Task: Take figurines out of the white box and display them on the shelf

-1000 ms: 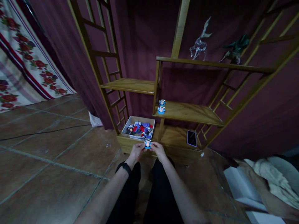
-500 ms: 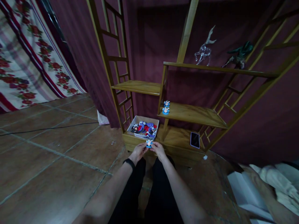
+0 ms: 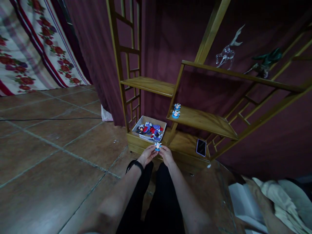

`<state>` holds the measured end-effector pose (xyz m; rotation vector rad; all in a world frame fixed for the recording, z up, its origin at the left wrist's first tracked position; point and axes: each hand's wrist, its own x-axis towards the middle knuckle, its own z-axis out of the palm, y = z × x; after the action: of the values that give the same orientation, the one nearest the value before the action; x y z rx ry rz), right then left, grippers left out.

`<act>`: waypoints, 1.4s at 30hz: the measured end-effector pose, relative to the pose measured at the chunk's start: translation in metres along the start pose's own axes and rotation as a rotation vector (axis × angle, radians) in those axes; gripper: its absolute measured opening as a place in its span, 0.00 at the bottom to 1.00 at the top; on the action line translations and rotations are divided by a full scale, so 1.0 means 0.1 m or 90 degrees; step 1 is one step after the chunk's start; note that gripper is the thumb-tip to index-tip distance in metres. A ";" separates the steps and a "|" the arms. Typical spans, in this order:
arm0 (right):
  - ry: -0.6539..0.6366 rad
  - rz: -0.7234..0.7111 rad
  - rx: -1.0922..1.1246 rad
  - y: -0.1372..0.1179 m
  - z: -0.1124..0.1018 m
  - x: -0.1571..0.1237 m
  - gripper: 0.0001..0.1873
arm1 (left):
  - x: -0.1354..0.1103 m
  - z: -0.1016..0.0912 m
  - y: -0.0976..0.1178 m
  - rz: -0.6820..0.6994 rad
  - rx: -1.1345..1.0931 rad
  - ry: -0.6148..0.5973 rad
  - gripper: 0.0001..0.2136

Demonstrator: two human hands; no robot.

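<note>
The wooden display unit (image 3: 148, 85) is the largest item. Its middle shelf (image 3: 207, 122) is a plain board, ending in a post at its left edge. An open carton (image 3: 146, 137) occupies the left end of the bottom board, close to the front edge, and contains a jumble of purple and red discs (image 3: 156, 126) among small figures. A clear horse statuette (image 3: 226, 54) is on the upper shelf; a smartphone (image 3: 201, 147) lies near the bottom board's right front corner.

Left hand (image 3: 148, 155) and right hand (image 3: 167, 156) are close together, fingertips pinching one item from opposite sides.

Two blue-based figurines stand at the middle shelf's left front corner, the front one (image 3: 175, 114) just ahead of the rear one (image 3: 177, 106).

The item held is a cartoon figurine (image 3: 158, 146), upright, just in front of the carton's right front corner. Assessed as light, stiff and probably smooth plastic; slippage is possible, breakage unlikely. Projecting parts at the top appear the weaker points. Recommended hold: the rim of the round blue base, at both sides. Fine detail is too small to verify.
</note>
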<state>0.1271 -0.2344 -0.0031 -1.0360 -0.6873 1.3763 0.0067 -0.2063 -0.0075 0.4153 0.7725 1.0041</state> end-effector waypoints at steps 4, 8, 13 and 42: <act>0.024 -0.025 -0.023 0.02 -0.03 -0.01 0.20 | 0.00 0.03 -0.02 -0.021 0.011 -0.017 0.04; 0.016 -0.051 -0.019 0.07 -0.07 0.02 0.20 | -0.02 0.03 -0.02 -0.034 0.014 -0.059 0.05; -0.002 -0.030 -0.031 0.10 -0.03 0.03 0.21 | -0.04 -0.01 0.00 -0.020 0.009 -0.047 0.04; -0.028 0.032 -0.139 0.08 -0.06 0.19 0.20 | 0.13 -0.05 -0.02 0.113 0.199 0.023 0.12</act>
<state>0.1313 -0.2175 -0.0163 -1.2039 -0.8638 1.3925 0.0080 -0.1962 -0.0176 0.7481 0.9415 1.0602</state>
